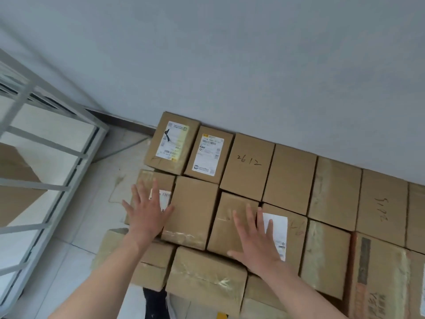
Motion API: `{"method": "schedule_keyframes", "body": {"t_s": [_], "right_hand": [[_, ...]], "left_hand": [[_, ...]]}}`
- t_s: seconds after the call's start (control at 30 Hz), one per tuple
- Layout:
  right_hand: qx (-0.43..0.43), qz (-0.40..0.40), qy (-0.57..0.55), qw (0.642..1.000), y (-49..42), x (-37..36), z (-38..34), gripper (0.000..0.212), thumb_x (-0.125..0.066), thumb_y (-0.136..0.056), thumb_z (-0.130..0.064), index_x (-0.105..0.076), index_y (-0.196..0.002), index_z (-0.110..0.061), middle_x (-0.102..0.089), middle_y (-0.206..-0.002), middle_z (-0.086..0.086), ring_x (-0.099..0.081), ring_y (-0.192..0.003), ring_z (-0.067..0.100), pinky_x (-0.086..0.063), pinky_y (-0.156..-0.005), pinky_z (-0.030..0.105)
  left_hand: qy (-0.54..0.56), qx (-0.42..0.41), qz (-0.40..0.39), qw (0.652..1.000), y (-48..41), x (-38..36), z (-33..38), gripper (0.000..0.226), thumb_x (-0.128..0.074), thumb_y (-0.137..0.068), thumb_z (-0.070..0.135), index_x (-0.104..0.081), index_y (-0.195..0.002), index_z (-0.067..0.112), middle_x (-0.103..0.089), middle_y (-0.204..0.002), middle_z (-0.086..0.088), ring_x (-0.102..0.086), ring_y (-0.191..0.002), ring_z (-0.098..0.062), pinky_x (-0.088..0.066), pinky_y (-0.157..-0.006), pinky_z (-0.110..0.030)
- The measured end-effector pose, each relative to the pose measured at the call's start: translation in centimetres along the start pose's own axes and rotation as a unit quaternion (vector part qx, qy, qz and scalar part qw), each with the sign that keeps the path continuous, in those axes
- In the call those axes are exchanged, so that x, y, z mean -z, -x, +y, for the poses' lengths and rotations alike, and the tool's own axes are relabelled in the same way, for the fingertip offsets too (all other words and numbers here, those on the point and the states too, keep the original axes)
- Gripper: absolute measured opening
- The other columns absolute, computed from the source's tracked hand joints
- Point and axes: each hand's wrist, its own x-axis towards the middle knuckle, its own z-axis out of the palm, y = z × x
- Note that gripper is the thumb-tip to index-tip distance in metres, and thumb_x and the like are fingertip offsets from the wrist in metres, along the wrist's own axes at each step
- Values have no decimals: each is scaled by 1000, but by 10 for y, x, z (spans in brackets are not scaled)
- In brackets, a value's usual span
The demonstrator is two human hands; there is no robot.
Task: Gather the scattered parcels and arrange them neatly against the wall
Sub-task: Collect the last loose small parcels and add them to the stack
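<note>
Several brown cardboard parcels lie in tight rows on the floor against the pale wall (253, 65). The back row holds a labelled parcel (171, 143) and one marked "2612" (248, 164). My left hand (147, 212) lies flat, fingers spread, on the leftmost second-row parcel (147, 180) with a white label. My right hand (257, 240) lies flat with fingers spread across a plain parcel (230, 224) and its neighbour with a white label (285, 229). Nearer rows of parcels (207, 275) sit below my forearms.
A white metal shelf rack (46, 157) stands at the left, with a cardboard box (16, 180) on one of its shelves. Bare tiled floor (110, 176) lies between the rack and the parcels. A dark skirting board (128, 125) runs along the wall's foot.
</note>
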Motion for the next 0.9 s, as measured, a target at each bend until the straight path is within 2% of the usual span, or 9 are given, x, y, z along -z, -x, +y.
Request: {"method": "schedule_keyframes", "body": {"t_s": [0.1,0.23,0.33,0.4,0.47,0.57,0.67,0.77,0.9], "right_hand": [[-16,-8,16,1000,-29,1,-38,106,-46,-88,-68,42,-135,-31,41,-150,12,35,-138,41,15,-113,59],[-68,-15,6,998,-42,-12,-66,113,-50,-84,-71,44,-134,-31,53,-142,14,46,-130,42,18,-112,56],[-66,-3,13,998,-38,-14,-66,115,-53,-85,-67,42,-139,-28,49,-147,10,47,-133,35,15,-115,51],[-57,-6,20,998,-33,-10,-65,112,-50,-88,-65,42,-140,-26,46,-149,8,45,-135,31,14,-117,48],[-46,0,17,999,-26,-3,-71,106,-45,-90,-65,37,-144,-25,43,-151,10,42,-137,31,17,-117,47],[7,-8,7,1000,-14,2,-98,101,-45,-88,-68,25,-150,-29,33,-155,15,39,-138,30,22,-112,49],[93,-53,32,994,-8,0,-130,112,-45,-80,-76,34,-145,-31,43,-150,13,48,-132,31,31,-105,51],[143,-87,86,982,-13,-9,-154,123,-54,-78,-74,41,-141,-26,51,-143,16,48,-129,40,34,-100,62],[138,-100,120,978,-14,-22,-164,128,-57,-77,-72,45,-137,-22,51,-141,20,47,-129,44,29,-101,66]], "left_hand": [[16,-17,-39,999,-39,2,-46,107,-51,-82,71,16,-152,26,15,-159,-17,8,-147,-40,-21,-109,-67],[106,-98,-126,982,-50,-8,-70,117,-66,-79,61,25,-146,33,-3,-158,-17,-33,-137,-41,-44,-101,-55],[125,-139,-125,974,-51,-15,-75,114,-64,-81,59,26,-146,34,2,-158,-12,-34,-137,-38,-46,-101,-49],[128,-143,-137,972,-51,-16,-79,112,-62,-83,60,27,-146,35,14,-160,-9,-20,-145,-36,-41,-107,-48],[116,-154,-132,972,-46,-14,-86,113,-57,-82,66,31,-145,34,28,-158,-7,8,-149,-32,-22,-117,-50],[31,-269,-142,952,-29,-5,-105,113,-42,-77,81,37,-142,33,40,-153,-6,36,-140,-25,4,-118,-56],[-94,-436,-189,875,-7,-4,-128,119,-45,-72,84,33,-145,31,43,-149,-12,42,-137,-29,17,-111,-64],[-174,-519,-209,811,9,-13,-136,125,-58,-72,75,30,-147,28,41,-149,-18,42,-136,-33,26,-102,-68],[-198,-494,-202,822,19,-24,-129,123,-63,-77,63,33,-145,29,37,-151,-17,41,-136,-32,30,-100,-65]]}}
